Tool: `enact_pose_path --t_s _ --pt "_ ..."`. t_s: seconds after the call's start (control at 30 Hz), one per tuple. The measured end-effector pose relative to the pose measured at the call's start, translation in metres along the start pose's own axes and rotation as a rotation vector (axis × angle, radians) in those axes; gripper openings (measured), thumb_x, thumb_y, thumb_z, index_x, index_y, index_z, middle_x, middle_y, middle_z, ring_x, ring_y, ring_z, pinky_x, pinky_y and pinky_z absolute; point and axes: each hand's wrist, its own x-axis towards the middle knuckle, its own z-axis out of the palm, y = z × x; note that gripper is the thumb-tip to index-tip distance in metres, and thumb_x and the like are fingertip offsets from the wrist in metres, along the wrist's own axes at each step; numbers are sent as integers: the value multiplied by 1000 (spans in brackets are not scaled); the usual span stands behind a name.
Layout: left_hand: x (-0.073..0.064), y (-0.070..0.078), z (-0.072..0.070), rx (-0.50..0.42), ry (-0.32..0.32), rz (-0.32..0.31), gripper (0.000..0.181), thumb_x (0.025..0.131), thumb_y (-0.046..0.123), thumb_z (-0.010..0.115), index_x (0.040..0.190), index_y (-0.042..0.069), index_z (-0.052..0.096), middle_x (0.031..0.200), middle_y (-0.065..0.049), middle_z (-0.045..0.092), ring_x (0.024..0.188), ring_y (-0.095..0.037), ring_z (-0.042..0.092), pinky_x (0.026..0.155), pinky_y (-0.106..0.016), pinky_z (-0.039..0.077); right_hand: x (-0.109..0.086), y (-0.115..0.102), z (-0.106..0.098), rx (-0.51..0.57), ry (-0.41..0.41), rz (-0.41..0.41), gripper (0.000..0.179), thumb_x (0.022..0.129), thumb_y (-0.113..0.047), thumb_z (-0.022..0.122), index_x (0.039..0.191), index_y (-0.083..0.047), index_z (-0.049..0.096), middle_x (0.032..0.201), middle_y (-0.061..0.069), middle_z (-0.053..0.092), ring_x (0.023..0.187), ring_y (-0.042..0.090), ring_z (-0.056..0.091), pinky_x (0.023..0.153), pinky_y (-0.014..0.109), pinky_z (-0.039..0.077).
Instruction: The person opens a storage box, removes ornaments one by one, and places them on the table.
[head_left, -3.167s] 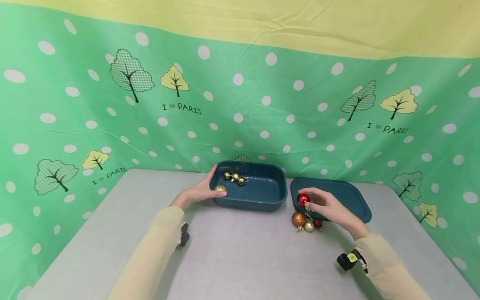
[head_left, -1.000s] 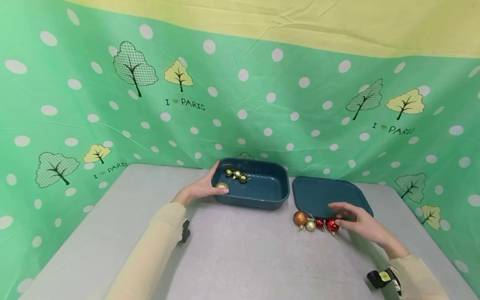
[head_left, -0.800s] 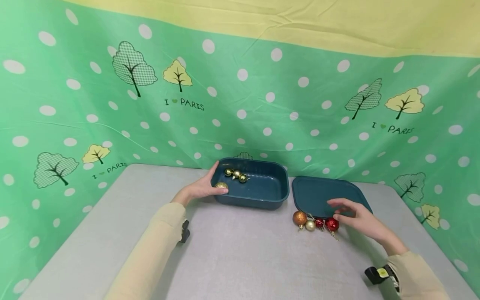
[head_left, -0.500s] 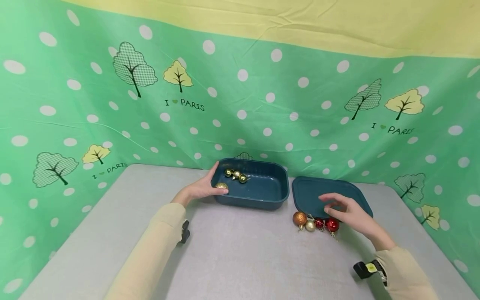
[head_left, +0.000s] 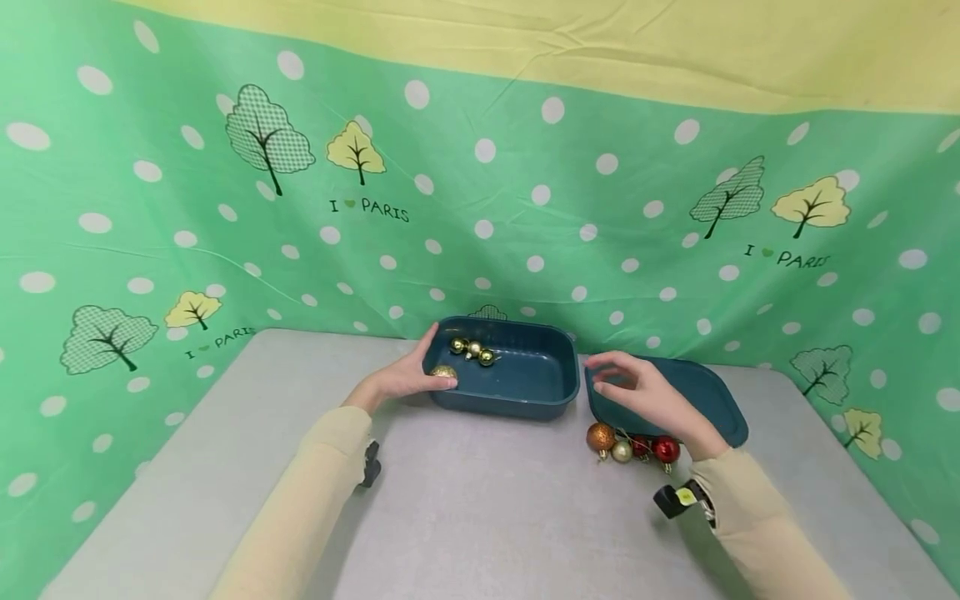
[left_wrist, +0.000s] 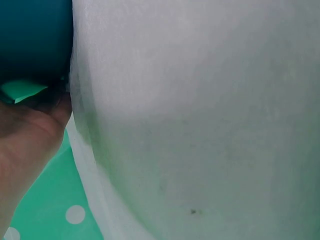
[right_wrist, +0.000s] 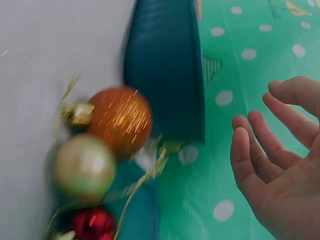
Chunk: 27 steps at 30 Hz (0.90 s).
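A dark blue plastic box [head_left: 510, 407] stands at the back of the table. My left hand [head_left: 401, 377] grips its left end, thumb over the front rim and fingers along the outer wall. Inside lie several gold Christmas baubles [head_left: 474, 349] and a glittery gold one [head_left: 443, 373] near the thumb. My right hand [head_left: 637, 392] hovers over the blue lid [head_left: 693, 387], fingers loosely bent and holding nothing. In front of the lid are an orange glitter bauble [head_left: 600, 437], a pale gold bauble [head_left: 622, 451], a small red bauble [head_left: 641, 447] and a larger red bauble [head_left: 666, 450].
The grey tabletop [head_left: 487, 508] reaches forward from the box. A green polka-dot cloth [head_left: 510, 208] hangs close behind and at both sides. The lid lies just right of the box, with a narrow gap between.
My right hand has released the larger red bauble at the right end of the row. It has since moved left and back over the lid, towards the box. The left hand stays put.
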Motion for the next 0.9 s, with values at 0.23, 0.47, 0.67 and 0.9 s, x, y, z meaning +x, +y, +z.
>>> enact_pose_path --t_s 0.23,0.47,0.67,0.9 --pt "-1 2 -1 8 -4 5 116 83 35 75 154 19 -16 159 -18 -11 143 -41 1 112 -57 11 32 -14 17 30 -72 -40 34 96 -9 60 129 1 56 128 19 54 110 37 55 85 40 51" --pt "-1 4 0 10 1 8 115 84 33 75 154 20 -16 159 -17 -11 143 -41 1 113 -57 10 57 -17 35 21 -144 -54 32 95 -6 61 126 -2 58 125 15 55 107 33 59 85 37 52" --pt "-3 10 1 -3 -4 3 115 84 32 75 154 20 -15 159 -17 -10 143 -41 1 112 -58 10 71 -17 51 44 -220 -70 33 96 -5 59 128 0 56 128 18 54 109 36 59 87 38 52" --pt "-1 3 2 -6 13 8 114 84 30 74 154 18 -15 159 -19 -9 143 -42 2 113 -56 11 91 -11 73 18 -341 -81 34 96 -6 58 129 2 55 128 22 54 105 32 61 86 35 51"
